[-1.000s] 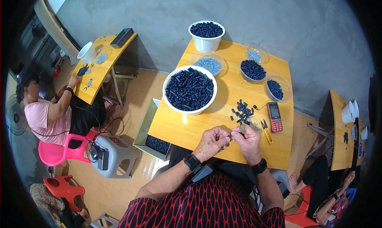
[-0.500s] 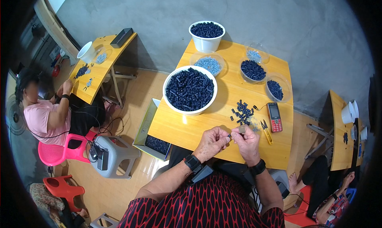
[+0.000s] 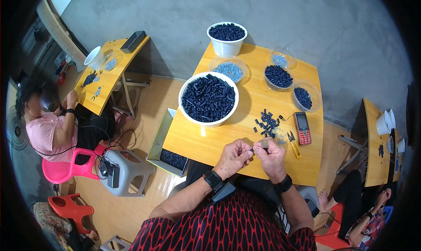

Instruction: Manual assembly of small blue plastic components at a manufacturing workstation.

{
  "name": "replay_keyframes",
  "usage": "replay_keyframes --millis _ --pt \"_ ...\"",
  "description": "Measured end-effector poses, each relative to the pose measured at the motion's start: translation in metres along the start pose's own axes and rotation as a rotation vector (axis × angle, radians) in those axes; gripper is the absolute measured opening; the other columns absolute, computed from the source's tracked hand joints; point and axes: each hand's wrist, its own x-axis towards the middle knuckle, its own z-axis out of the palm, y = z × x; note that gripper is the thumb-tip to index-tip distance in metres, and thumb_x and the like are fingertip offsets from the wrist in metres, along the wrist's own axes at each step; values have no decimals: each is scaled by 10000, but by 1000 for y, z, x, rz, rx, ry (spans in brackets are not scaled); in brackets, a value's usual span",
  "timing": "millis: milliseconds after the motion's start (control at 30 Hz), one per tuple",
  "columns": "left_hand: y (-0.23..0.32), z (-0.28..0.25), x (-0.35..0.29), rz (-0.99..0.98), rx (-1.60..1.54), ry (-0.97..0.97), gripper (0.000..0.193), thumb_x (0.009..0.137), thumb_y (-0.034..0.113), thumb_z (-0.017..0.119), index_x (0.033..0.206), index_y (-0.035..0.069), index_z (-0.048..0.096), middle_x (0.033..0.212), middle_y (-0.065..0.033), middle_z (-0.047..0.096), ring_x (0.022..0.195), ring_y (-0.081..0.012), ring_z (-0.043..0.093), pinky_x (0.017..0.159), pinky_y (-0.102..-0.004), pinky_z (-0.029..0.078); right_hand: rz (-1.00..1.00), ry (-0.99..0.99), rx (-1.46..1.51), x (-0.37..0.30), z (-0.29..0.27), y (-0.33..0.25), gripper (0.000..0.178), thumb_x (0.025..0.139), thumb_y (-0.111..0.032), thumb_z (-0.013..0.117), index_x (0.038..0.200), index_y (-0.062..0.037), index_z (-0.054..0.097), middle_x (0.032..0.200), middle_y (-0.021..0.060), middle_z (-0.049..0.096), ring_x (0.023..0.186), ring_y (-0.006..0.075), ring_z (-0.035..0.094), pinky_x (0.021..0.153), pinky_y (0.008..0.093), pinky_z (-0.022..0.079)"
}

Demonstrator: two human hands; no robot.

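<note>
My left hand [image 3: 233,158] pinches a small black plastic piece [image 3: 251,150] between thumb and fingertips, just over the table's front edge. Close against it, my right hand [image 3: 272,160] has its fingertips pressed together; whatever they grip is too small to make out. A greyish band [image 3: 265,144] wraps one finger of that hand. Beyond the hands lies a loose pile of short black tube-like pieces [image 3: 265,121], with tiny silvery parts [image 3: 280,136] scattered beside it. Yellow-handled thread snips [image 3: 294,145] and a red keypad phone [image 3: 302,128] lie to the right.
A large white bucket of black pieces [image 3: 180,97] stands left on the yellow table [image 3: 197,141]; another white bucket [image 3: 228,48] is behind. Clear tubs hold silvery parts [image 3: 229,70] and black pieces [image 3: 279,76]. An open box [image 3: 154,150] sits below left. Co-workers sit at both sides.
My hands stay nearly in place, fingertips drawn slightly closer together around the small piece. The right fingers have shifted a little. The view has moved very slightly.
</note>
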Motion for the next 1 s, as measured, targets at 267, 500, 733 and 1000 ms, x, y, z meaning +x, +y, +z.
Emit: replay_keyframes --millis 267,500,733,1000 --pt "-6 0 -3 46 -38 -10 89 922 36 630 967 24 554 759 -25 616 593 -61 561 508 -196 453 -197 -113 -187 0 -6 0 32 840 72 654 848 41 652 845 66 608 663 85 565 567 226 474" --pt "1 -6 2 -32 10 -28 96 922 60 637 972 11 570 799 -36 633 639 -79 603 556 -216 497 4 -186 0 -1 -13 -12 42 833 67 661 861 55 632 884 72 604 711 101 570 607 245 485" --pt "-1 -6 4 -11 -92 -32 80 897 26 635 954 -19 601 838 -38 638 730 -100 606 666 -237 514 -139 -233 -343 -2 -12 -25 280 789 -54 764 1009 40 617 934 108 622 731 161 624 613 289 508" --pt "8 -1 1 -75 73 -34 82 884 64 650 900 -15 639 792 -16 627 704 -71 568 634 -229 484 -368 -216 -590 -8 -10 -33 275 765 -95 765 957 25 608 836 146 562 714 313 599 615 377 504"
